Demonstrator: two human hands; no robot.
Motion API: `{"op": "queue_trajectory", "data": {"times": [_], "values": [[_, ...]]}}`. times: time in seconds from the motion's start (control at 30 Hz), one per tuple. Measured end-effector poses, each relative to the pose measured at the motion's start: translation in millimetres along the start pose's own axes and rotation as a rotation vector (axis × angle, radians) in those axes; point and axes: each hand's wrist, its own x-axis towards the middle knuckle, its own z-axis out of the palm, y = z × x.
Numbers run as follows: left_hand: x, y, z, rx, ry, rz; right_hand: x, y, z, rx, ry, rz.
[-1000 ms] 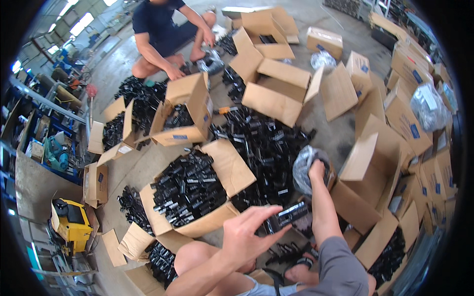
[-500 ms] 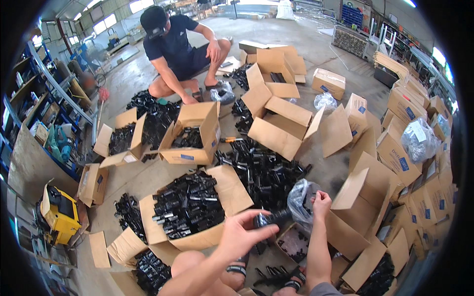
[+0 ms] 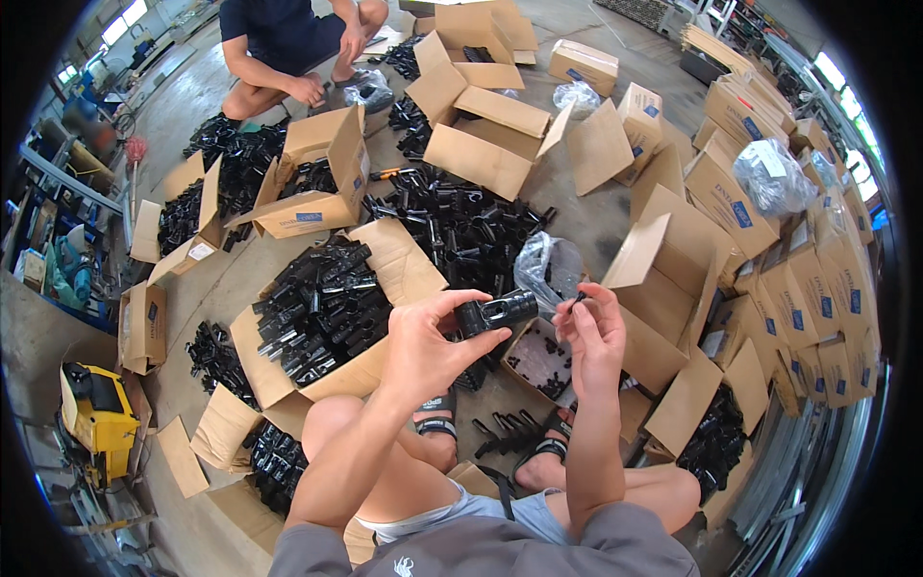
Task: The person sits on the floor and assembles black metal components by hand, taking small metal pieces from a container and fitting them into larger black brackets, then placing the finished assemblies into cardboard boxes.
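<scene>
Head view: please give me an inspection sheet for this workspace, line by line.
Surface: bare concrete floor; the person sits on it.
Job's things: black tubular fitting in the left hand; a small dark piece, too small to identify, pinched by the right hand.
Clutter: open box of black fittings, loose pile of fittings, many cardboard cartons, clear plastic bag.
Hands: both closed on their parts, held apart.
Cables: nothing seen.
Surroundings: another person crouching at the far boxes; yellow machine at left.
</scene>
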Motion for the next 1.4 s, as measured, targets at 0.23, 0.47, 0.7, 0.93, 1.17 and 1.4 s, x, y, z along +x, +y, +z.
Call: {"op": "queue_trajectory", "data": {"times": [0.23,0.47,0.7,0.93,1.17,1.4], "values": [[-6,15,1,0.349,-0.03,0.154,-14,-33,61,-0.979,-0.255,-0.723],[-12,10,3,0.299,-0.028,0.24,-18,-22,60,-1.074,-0.251,-0.783],[-13,9,-3,0.254,-0.064,0.146,-16,-28,65,-1.207,-0.36,-0.851],[-11,8,-5,0.0,-0.161,-0.017,-23,-24,59,-0.849,-0.211,-0.449],[-9,22,-1,-0.402,-0.189,-0.102,-27,-17,44,-0.305,-0.264,-0.05],[-14,13,9,-0.478,-0.126,-0.066,-33,-11,57,-0.165,-0.144,-0.093]]}}
